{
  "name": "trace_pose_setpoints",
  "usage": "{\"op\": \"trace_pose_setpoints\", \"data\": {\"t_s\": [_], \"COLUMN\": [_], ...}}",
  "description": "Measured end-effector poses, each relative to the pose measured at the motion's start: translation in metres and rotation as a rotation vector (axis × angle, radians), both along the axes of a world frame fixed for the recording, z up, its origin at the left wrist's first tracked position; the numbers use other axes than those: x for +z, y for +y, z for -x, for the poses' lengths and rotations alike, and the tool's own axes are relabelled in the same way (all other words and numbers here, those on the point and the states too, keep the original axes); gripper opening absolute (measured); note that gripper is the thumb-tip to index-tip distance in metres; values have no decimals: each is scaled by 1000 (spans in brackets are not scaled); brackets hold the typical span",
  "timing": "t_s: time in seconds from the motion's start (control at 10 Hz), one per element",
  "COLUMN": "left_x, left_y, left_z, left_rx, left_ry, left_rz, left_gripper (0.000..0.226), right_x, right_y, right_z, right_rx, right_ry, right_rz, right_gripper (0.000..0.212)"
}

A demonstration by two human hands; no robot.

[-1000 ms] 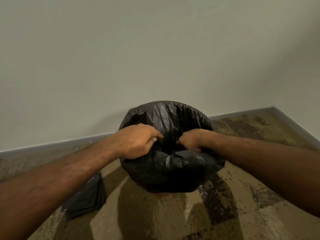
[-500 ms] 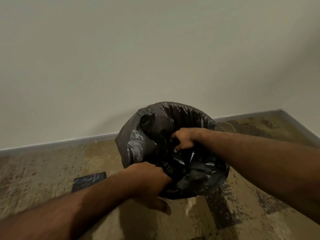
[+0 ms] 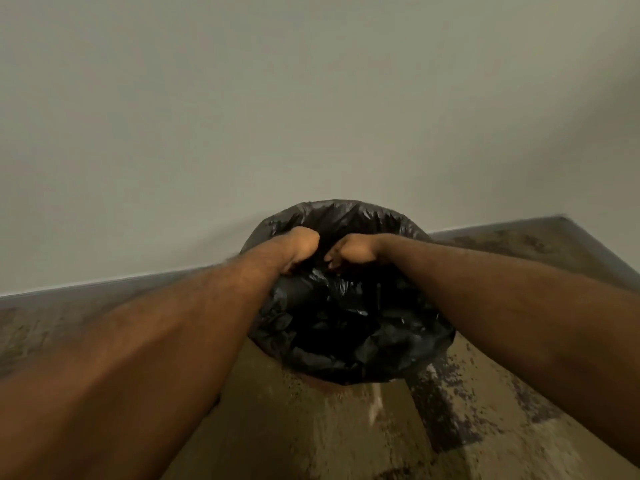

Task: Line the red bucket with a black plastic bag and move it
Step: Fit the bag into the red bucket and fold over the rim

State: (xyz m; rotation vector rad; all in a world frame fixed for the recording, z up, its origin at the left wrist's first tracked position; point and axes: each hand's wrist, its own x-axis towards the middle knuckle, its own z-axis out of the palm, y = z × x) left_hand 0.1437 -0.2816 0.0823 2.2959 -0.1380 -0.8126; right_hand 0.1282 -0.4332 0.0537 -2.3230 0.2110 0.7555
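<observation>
A black plastic bag covers the whole bucket, which stands on the floor against the wall. Only a thin reddish strip of the bucket shows under the bag's lower edge. My left hand and my right hand reach deep into the bag's mouth, side by side near its far rim. Both are curled with the fingers turned down into the crumpled plastic. The fingertips are hidden in the dark folds.
A pale wall rises right behind the bucket, with a grey skirting board along its foot. The floor is mottled brown with darker patches. A corner of the room lies at the far right.
My left hand rose from the bag's near lower side and went back into the mouth beside my right hand. The view moved closer, and the folded dark bag on the floor is now hidden.
</observation>
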Motion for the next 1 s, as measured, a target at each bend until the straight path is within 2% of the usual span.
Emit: {"op": "trace_pose_setpoints", "data": {"t_s": [0.1, 0.2, 0.3, 0.4, 0.5, 0.6, 0.7, 0.8, 0.9, 1.0], "left_x": [-11, -22, -19, -22, -41, -55, -54, -39, -9, 17], "left_y": [6, 12, 10, 3, 0, 10, 17, 9, 0, 6], "left_z": [-3, 0, 9, 26, 30, 29, 34, 41, 49, 53], "left_rx": [82, 41, -204, -604, -866, -989, -1124, -1086, -907, -909], "left_ry": [3, -58, -322, -476, -337, -286, -315, -286, -212, -306], "left_rz": [30, -41, -268, -456, -795, -1014, -1133, -1036, -747, -520], "left_gripper": [33, 41, 41, 51, 70, 64, 68, 57, 43, 39], "right_x": [-14, -15, -13, -21, -30, -34, -46, -37, -23, -4], "right_y": [-12, -24, -17, 4, 1, -22, -24, -11, -10, 0], "right_z": [6, 9, 13, 23, 44, 65, 63, 57, 55, 62], "right_rx": [79, 7, 51, 256, 355, 326, 370, 345, 458, 526], "right_ry": [-3, -25, -71, -58, 131, 54, 283, 339, 373, 291], "right_rz": [175, 204, 169, 345, 390, 443, 687, 667, 608, 543], "right_gripper": [26, 40, 21, 30, 40, 40, 46, 46, 42, 40]}}
